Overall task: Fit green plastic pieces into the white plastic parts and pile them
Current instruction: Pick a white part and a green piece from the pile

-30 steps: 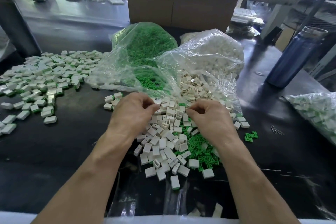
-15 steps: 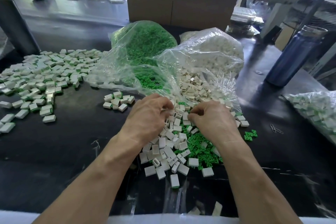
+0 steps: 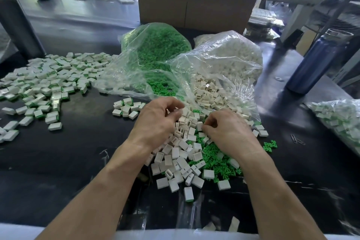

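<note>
Landmark = loose white parts (image 3: 181, 154), table centre. Far left: finished pile (image 3: 48, 82). Left hand (image 3: 157, 121) curled over them, grip unclear. Behind: green-piece bag (image 3: 155, 48), white-parts bag (image 3: 224, 58). Right hand (image 3: 226, 130) pinches something, can't tell what. Far right: another bag (image 3: 339, 121) w/ filled parts.

The left hand (image 3: 155, 122) now sits further right than 1 second ago, over the near heap of white plastic parts (image 3: 181, 154) and close to the right hand (image 3: 226, 132), its fingers more spread and curled. Its shift uncovers a small cluster of assembled pieces (image 3: 126, 108) on the black table (image 3: 64, 165). The right hand's fingertips (image 3: 207, 123) dip lower into the heap.
</note>
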`<state>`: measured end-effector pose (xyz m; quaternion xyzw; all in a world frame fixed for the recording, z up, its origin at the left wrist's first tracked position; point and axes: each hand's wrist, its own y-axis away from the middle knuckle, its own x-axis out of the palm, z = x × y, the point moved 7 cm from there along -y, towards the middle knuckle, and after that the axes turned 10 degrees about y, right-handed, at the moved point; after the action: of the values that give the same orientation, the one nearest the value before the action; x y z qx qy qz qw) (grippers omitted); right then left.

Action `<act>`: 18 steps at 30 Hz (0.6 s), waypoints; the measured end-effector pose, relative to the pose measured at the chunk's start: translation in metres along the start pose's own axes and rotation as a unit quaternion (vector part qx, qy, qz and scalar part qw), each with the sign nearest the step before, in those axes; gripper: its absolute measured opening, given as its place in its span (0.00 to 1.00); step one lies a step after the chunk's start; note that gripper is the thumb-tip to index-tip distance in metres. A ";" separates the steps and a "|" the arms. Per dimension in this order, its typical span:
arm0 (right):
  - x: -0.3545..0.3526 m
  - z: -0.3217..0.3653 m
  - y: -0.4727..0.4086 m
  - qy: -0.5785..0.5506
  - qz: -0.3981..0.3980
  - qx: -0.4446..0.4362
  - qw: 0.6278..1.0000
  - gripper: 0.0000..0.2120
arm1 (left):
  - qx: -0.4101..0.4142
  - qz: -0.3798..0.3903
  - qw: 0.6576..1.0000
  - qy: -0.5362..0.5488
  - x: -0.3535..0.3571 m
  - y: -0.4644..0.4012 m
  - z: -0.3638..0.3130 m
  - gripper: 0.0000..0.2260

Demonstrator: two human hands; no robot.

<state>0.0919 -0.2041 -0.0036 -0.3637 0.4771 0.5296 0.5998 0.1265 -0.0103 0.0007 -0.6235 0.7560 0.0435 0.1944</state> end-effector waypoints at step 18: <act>-0.010 0.005 0.006 -0.174 -0.064 -0.044 0.982 0.05 | -0.081 -0.038 0.969 0.230 -0.005 -0.002 0.005 0.07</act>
<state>0.0873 -0.2014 0.0078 -0.3216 0.3178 0.5658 0.6895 0.1304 -0.0044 -0.0012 -0.6588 0.7500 -0.0479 -0.0344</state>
